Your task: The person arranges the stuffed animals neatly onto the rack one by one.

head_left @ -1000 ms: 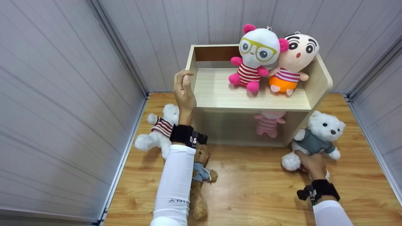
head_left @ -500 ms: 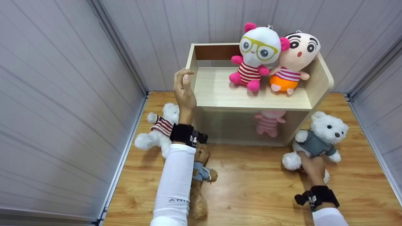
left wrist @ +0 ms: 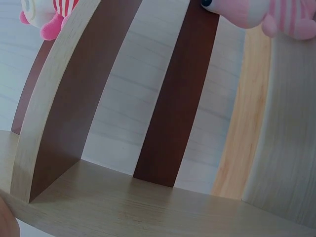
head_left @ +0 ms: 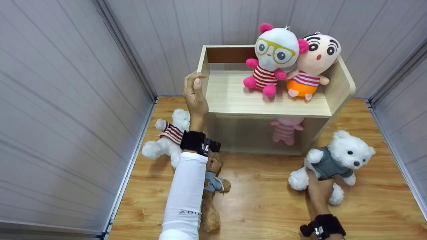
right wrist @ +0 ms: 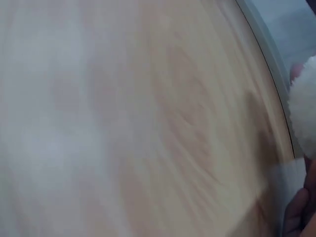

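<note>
My right hand (head_left: 320, 190) grips a white teddy bear (head_left: 350, 150) in a grey-green top, low on its body between the legs. The right wrist view has only the edge of its white fur (right wrist: 305, 108) and part of the hand (right wrist: 298, 212) at the right border. With my left hand (head_left: 196, 96) I hold the left side panel of a pale wooden shelf unit (head_left: 240, 106). In the left wrist view, a bit of that hand (left wrist: 7, 222) shows beside the panel. The far side of its grip is hidden.
A pink-eared panda plush (head_left: 277, 50) and a cartoon boy plush (head_left: 313, 63) sit on the upper shelf. A pink striped plush (head_left: 287, 131) is in the lower compartment. A white bear (head_left: 171, 133) and a brown bear (head_left: 213, 183) lie on the floor. Grey walls (head_left: 66, 100) surround them.
My right hand has brought the white teddy bear nearer to me, away from the shelf unit's right side, and its head has tilted right. My left hand stays on the side panel.
</note>
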The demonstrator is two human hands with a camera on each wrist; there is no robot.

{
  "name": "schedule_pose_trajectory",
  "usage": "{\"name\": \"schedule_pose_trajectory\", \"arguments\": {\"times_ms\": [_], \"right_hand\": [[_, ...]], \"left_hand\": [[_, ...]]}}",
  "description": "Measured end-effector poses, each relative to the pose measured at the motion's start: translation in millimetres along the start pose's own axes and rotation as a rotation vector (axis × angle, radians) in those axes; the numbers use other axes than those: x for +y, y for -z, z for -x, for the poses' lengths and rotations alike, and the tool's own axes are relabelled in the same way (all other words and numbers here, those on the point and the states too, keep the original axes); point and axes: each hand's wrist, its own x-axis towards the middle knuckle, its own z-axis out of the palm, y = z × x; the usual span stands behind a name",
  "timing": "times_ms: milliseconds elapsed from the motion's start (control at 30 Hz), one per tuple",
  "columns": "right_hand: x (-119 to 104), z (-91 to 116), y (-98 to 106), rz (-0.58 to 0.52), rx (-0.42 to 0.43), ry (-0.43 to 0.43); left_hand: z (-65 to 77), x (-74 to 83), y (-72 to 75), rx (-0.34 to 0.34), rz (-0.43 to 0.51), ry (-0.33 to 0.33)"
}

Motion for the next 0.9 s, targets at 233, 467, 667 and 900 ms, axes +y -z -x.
{"name": "schedule_pose_trajectory", "arguments": {"times_ms": [233, 467, 667, 900], "right_hand": [[4.4, 37.2, -27.7, -0.052, 0.044, 0.227], [-4.9, 63.0, -60.6, 0.072, -0.081, 0.309], [-24.7, 69.9, -86.8, 0.059, -0.154, 0.329], [-46.4, 63.0, -109.9, 0.086, -0.195, 0.331]], "left_hand": [[-0.6, -0.2, -0.2, 0.003, 0.01, -0.016], [0.1, -3.6, -0.7, 0.01, 0.022, -0.012], [-1.4, -3.6, -0.4, 0.008, 0.016, -0.026], [-0.9, -2.5, 0.4, 0.009, 0.001, -0.026]]}}
